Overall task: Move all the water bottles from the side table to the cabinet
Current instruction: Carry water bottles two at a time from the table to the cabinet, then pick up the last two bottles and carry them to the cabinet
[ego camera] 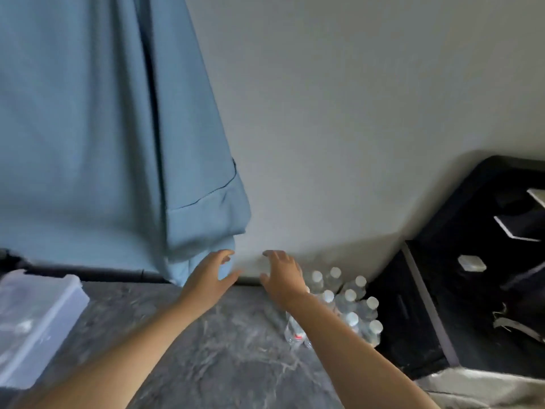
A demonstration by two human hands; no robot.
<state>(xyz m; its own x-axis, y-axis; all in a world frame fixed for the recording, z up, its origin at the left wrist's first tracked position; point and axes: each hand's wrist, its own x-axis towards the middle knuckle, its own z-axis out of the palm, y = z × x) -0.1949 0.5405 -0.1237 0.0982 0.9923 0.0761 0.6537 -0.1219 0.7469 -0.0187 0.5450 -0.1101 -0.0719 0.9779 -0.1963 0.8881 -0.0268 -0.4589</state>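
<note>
Here my left hand point(211, 276) and right hand point(281, 276) reach forward, spread wide, empty. The clear white-capped plastic water bottles point(348, 302) cluster at the grey marbled surface's point(230, 358) far right corner, easy to grab

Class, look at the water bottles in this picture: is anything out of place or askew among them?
Yes. One bottle lies on its side on the grey floor, under the right forearm, while the other bottles stand upright in a cluster by the wall.
</note>
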